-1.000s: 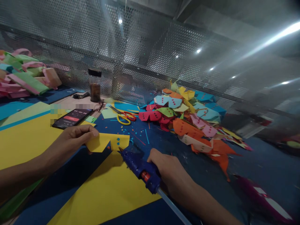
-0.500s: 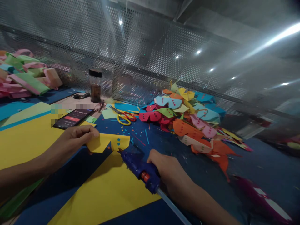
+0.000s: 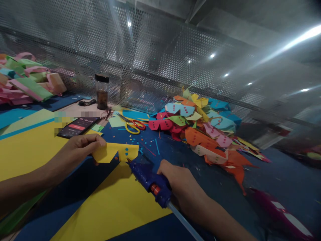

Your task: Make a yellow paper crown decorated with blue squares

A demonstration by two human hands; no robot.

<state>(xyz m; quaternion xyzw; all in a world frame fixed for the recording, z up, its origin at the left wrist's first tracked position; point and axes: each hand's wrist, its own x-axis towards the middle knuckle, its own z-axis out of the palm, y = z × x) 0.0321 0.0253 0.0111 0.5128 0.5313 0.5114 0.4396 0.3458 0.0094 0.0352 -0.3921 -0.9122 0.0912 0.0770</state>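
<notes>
Had a heap of folded pink and green paper [image 3: 30,87] at far left. With the left hand [image 3: 86,144], pinched a small cut yellow paper piece [image 3: 115,147] with blue squares, left of the middle. Put a blue plastic glue gun [image 3: 147,177] tip at its bottom edge; couldn't tell if touching. Gripped it with the right hand [image 3: 182,182]. Had bright dotted paper shapes [image 3: 200,137] piled far right.

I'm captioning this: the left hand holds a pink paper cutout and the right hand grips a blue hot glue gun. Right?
One slip: the head view shows the paper cutout in the left hand is yellow, not pink. The right hand grips a blue hot glue gun.
</notes>
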